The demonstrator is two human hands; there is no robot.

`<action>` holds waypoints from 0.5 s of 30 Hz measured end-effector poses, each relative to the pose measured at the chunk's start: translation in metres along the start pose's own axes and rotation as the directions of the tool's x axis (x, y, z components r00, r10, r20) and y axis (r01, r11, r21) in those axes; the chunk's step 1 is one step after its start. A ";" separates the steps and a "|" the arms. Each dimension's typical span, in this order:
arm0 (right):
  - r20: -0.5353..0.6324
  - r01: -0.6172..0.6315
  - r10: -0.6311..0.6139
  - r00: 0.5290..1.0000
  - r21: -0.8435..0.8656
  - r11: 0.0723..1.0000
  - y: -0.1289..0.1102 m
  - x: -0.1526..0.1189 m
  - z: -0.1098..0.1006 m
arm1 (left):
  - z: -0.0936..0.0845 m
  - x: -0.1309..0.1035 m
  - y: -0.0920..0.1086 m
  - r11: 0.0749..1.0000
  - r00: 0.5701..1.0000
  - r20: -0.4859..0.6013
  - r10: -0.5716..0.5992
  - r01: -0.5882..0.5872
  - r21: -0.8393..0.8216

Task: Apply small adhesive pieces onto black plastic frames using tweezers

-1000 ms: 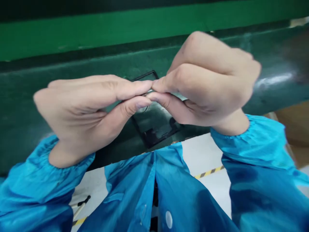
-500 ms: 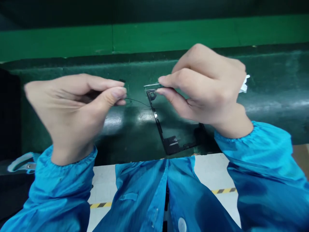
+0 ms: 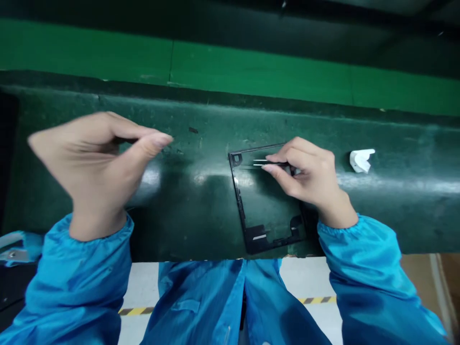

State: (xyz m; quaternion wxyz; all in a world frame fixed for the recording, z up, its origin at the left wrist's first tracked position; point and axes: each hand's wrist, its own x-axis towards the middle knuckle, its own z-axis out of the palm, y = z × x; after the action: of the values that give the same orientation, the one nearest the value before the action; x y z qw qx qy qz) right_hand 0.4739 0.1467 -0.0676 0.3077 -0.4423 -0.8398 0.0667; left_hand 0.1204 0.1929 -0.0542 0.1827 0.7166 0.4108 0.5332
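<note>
My left hand (image 3: pixel 104 165) is raised over the left part of the green mat, thumb and fingertips pinched together; anything between them is too small to make out. In my right hand (image 3: pixel 309 175) is a pair of tweezers (image 3: pixel 259 162), its two thin tips pointing left and slightly apart. Below the tweezers lies a thin black rectangular frame (image 3: pixel 240 206) with wider pieces at its near corners. My right hand covers its far right part. A small black piece (image 3: pixel 193 130) rests on the mat between my hands, beyond my left fingertips.
A crumpled white item (image 3: pixel 360 160) lies right of my right hand. At the far left edge is a light blue-handled tool (image 3: pixel 21 248), partly cut off. The green mat (image 3: pixel 187 206) ends at the table's near edge, in front of my blue coat.
My right hand with the tweezers has moved away from my left hand, to the right and lower. The thin dark thread seen at my left fingertips is no longer visible. The view has shifted.
</note>
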 end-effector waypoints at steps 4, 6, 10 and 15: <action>0.063 -0.023 0.024 0.998 -0.011 1.000 0.004 -0.003 0.004 | 0.020 -0.005 -0.011 0.994 0.996 0.078 0.032 -0.041 0.105; 0.066 -0.043 0.044 0.997 -0.011 0.999 0.006 -0.003 0.004 | 0.020 -0.006 -0.021 0.988 0.990 0.136 0.029 -0.049 0.146; 0.071 -0.054 0.054 0.996 -0.005 0.999 0.008 -0.003 0.006 | 0.016 -0.008 -0.031 0.936 0.970 0.245 -0.004 -0.082 0.341; 0.114 -0.058 0.058 0.992 0.000 0.998 0.005 -0.001 0.010 | 0.013 -0.009 -0.023 0.886 0.941 0.321 -0.111 -0.053 0.461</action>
State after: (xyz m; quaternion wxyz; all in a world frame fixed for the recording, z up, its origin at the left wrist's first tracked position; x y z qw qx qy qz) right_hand 0.4724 0.1506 -0.0784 0.2578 -0.4614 -0.8427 0.1022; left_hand 0.1230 0.2019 -0.0805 0.0822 0.8137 0.4995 0.2859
